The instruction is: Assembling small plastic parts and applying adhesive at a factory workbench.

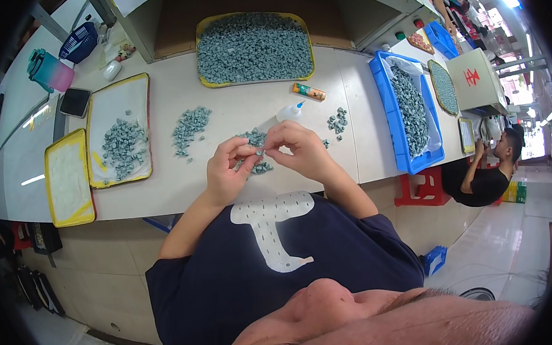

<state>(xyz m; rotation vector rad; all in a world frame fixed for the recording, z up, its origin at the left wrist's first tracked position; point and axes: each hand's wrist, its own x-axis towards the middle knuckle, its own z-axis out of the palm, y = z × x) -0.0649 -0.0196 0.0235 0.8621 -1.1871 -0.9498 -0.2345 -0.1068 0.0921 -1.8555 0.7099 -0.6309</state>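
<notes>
My left hand [226,169] is closed in a pinch, with a small grey-green piece [259,153] at its fingertips. Right beside that piece, the thumb and forefinger of my right hand [298,149] are pressed together; what they grip, if anything, is too small to make out. Beneath and behind my fingers lies a loose pile of grey-green pieces [260,168], partly hidden. Just beyond my right hand stands a small white squeeze bottle [290,113] with a blue tip. A looser heap of such pieces [191,130] is to the left, and a smaller group [337,120] to the right.
A yellow-rimmed tray [310,30] full of pieces stands at the back. Left are a tray [140,86] with a pile, another tray [69,177], a phone [75,102] and a tumbler [51,70]. A blue bin [390,113] stands right; a co-worker [491,167] sits beyond.
</notes>
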